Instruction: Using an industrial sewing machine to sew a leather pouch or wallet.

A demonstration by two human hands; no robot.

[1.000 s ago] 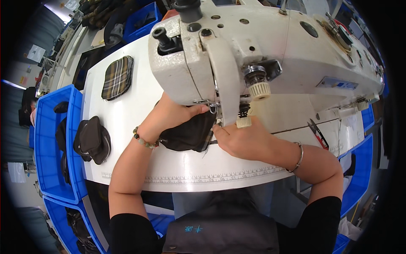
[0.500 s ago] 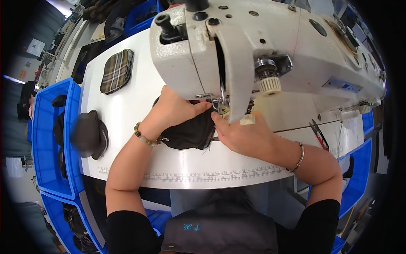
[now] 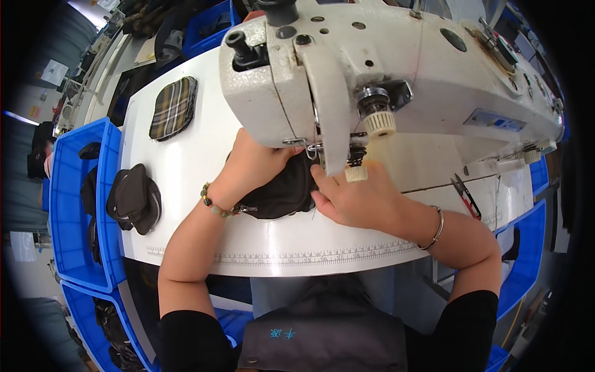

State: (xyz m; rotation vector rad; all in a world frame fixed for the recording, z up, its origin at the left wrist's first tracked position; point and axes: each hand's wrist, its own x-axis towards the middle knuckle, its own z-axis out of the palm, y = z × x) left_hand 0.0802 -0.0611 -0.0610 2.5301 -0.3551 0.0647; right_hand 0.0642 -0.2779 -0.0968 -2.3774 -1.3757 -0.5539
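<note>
A dark cloth piece, with a metallic zip-like detail at its near left, lies on the white table, its far part at the presser foot of a sewing machine; stitching appears to be under way and unfinished, though how much seam is complete cannot be told, the hands and machine covering it. The left hand lies over the cloth, its fingers mostly hidden, their closure impossible to judge; the right hand has thumb and forefinger slightly parted at the cloth's right edge, whether pinching it being unclear. Farther left, plaid pieces and dark cloth articles lie apart from the machine, their stage uncertain; beyond stands a blue bin, and snips lie at right
</note>
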